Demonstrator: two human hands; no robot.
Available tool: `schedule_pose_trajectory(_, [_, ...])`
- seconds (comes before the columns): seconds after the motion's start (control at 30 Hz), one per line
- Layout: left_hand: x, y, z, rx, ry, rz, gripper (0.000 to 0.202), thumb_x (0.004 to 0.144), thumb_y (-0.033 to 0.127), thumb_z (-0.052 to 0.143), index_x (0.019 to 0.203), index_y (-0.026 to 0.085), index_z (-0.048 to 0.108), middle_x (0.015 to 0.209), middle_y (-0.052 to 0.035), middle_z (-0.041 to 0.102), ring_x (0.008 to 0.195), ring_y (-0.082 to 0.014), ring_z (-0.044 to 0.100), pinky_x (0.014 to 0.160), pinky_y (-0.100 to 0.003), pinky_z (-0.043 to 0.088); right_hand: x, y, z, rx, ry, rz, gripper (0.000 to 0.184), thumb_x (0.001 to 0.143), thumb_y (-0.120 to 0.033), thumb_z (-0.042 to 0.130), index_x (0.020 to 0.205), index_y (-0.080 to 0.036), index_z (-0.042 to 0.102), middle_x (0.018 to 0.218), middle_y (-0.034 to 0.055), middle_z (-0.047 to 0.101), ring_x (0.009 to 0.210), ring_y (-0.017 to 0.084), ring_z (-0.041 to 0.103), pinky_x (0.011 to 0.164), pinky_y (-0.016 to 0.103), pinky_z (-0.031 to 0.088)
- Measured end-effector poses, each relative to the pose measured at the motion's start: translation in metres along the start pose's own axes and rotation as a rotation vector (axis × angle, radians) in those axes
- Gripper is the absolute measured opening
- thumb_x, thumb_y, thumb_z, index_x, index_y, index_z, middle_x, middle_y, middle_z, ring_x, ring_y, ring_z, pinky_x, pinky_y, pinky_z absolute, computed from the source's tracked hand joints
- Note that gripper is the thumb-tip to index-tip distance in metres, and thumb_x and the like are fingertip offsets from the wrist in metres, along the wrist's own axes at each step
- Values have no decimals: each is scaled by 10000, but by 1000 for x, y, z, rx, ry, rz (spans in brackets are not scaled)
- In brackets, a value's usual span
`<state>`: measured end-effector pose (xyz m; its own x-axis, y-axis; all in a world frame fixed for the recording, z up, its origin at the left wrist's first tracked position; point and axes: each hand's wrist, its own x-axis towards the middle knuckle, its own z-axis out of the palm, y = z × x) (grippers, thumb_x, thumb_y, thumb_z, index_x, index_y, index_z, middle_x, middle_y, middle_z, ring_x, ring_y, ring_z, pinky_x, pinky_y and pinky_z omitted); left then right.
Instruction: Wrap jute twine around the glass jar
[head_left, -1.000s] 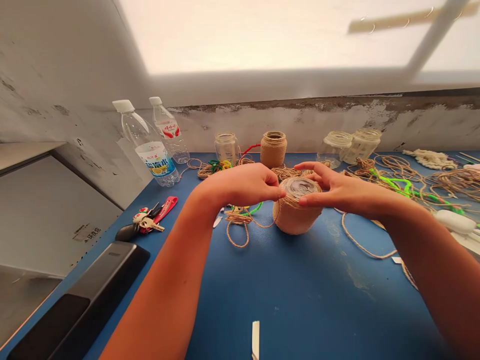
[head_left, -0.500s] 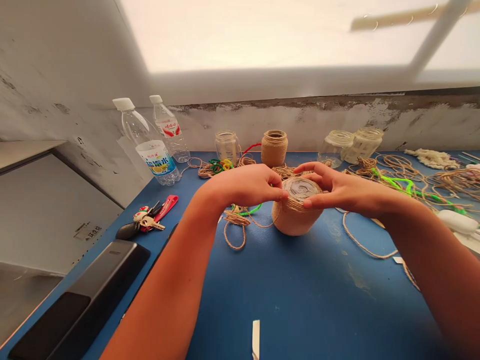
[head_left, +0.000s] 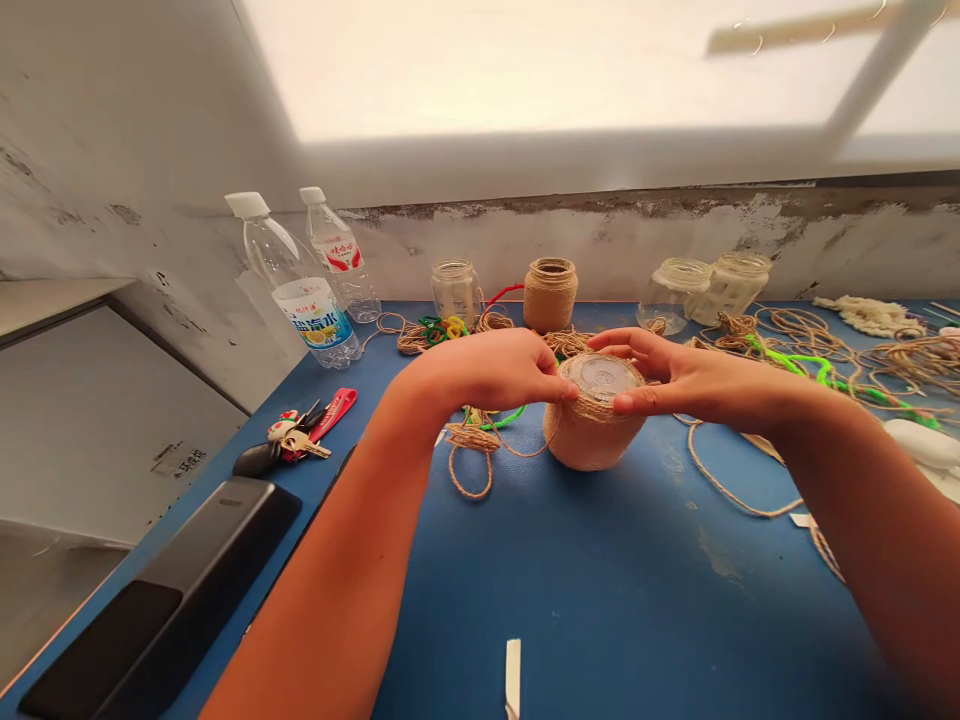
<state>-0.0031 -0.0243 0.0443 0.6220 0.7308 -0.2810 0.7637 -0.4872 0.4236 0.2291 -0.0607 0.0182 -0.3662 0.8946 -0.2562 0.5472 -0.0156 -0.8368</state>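
Observation:
A jar wrapped in jute twine [head_left: 592, 430] stands upside down on the blue table [head_left: 585, 580], its glass base facing up. My left hand [head_left: 495, 368] is closed in a pinch at the jar's upper left edge, holding the twine strand [head_left: 480, 445] that trails down to a loose coil on the table. My right hand [head_left: 675, 378] curls round the jar's top right rim, thumb pressed on the twine and fingers arched over the far side.
Behind stand two water bottles [head_left: 304, 290], a clear jar [head_left: 454, 290], a twine-covered jar [head_left: 550, 292] and two more glass jars [head_left: 705, 288]. Twine and green cord [head_left: 802, 365] litter the right. Keys [head_left: 296, 440] and a dark flat device [head_left: 172, 590] lie at the left.
Both hands have shifted slightly round the jar's rim; the jar stays in place and the twine coil barely moves.

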Motion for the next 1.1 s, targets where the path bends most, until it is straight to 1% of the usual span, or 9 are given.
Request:
schedule_pose_trajectory(0.1, [0,1,0,18,-7,1,396,799,571,504,663,205,569,668,8,514,592,-140,443,573,-294,278,0,1,-3,-40,20,0,825,703,-511,792,1426,-349,430,1365,53,622,1317,366,521,1005,419,518])
schedule_pose_trajectory(0.2, [0,2,-1,27,-21,-9,385,803,565,501,699,205,595,696,5,545,604,-142,466,570,-289,286,1,2,-3,-86,57,4,895,653,-476,834,1439,-338,430,1341,63,634,1276,373,555,993,424,529])
schedule_pose_trajectory(0.43, [-1,4,-1,28,-24,13,390,812,555,492,697,202,613,661,8,535,575,-136,445,550,-289,283,2,3,-2,34,29,-46,831,687,-408,832,1416,-347,439,1268,55,680,1229,336,605,1016,445,526])
schedule_pose_trajectory(0.67, [2,9,4,-34,-44,25,419,796,567,509,685,193,661,647,-10,633,531,-133,490,543,-283,313,-2,3,-7,151,-1,-47,854,665,-377,845,1416,-331,442,1313,65,674,1261,332,589,1019,451,528])
schedule_pose_trajectory(0.83, [-1,17,5,-17,-47,11,420,812,548,501,720,190,699,722,-21,703,566,-140,553,544,-275,331,0,5,-8,102,-23,-78,772,701,-387,818,1394,-342,481,1366,53,643,1305,335,551,1025,446,524])
schedule_pose_trajectory(0.93, [-1,18,5,-7,-53,14,429,818,548,494,746,188,716,748,-27,717,583,-142,571,540,-270,333,-9,-7,-6,21,65,-113,709,689,-417,819,1341,-361,548,1366,34,637,1299,352,547,1009,433,534])
schedule_pose_trajectory(1.0, [0,16,5,-1,-58,27,432,819,546,492,770,186,725,768,-32,724,598,-147,583,541,-269,336,-25,-21,-4,-11,134,-150,612,690,-461,803,1265,-373,611,1271,33,686,1209,366,610,951,442,562])
schedule_pose_trajectory(1.07, [1,14,5,-3,-58,47,433,821,541,486,764,182,721,767,-36,723,610,-151,587,546,-270,341,-46,-32,-1,-38,108,-142,436,705,-521,758,1106,-360,698,1113,39,739,1099,367,662,904,459,571])
schedule_pose_trajectory(1.1, [2,13,6,-7,-56,57,430,819,536,485,745,179,712,752,-35,718,610,-153,586,548,-271,344,-56,-35,0,-36,119,-126,440,668,-532,772,1064,-347,716,1073,39,746,1076,376,668,889,466,572])
